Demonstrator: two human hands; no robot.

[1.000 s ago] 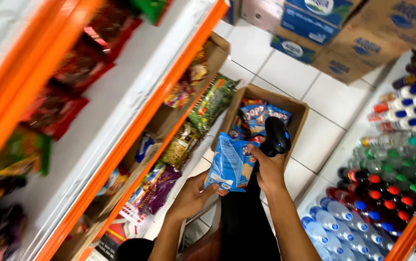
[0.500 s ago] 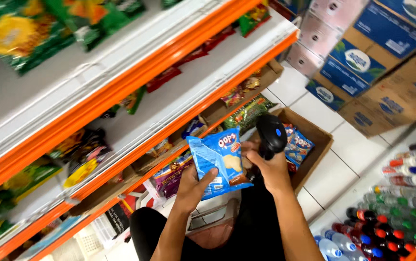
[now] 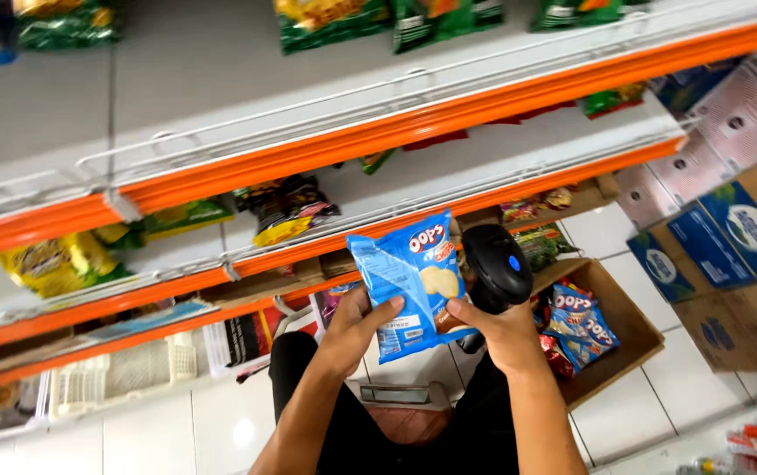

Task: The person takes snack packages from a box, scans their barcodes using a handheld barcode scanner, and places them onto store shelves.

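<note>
My left hand (image 3: 356, 325) grips the lower left edge of a blue snack bag (image 3: 414, 281), thumb across its front, holding it upright in front of me. My right hand (image 3: 506, 332) is closed around the handle of a black handheld scanner (image 3: 494, 268), and its fingertips also touch the bag's lower right corner — the scanner's head sits just beside the bag's right edge.

Below and to the right of my hands, an open cardboard box (image 3: 611, 352) stands on the white tiled floor (image 3: 220, 422), holding more blue bags of the same kind (image 3: 576, 317) with a few red packs beside them.

Ahead of me run the orange-edged shelves (image 3: 449, 110) with wire rails — green, yellow and dark snack packs lie scattered along them. A white plastic basket (image 3: 119, 374) sits at the shelving's foot to my left. To the far right, stacked cartons (image 3: 717, 229), some blue-printed, stand against the shelf end.
</note>
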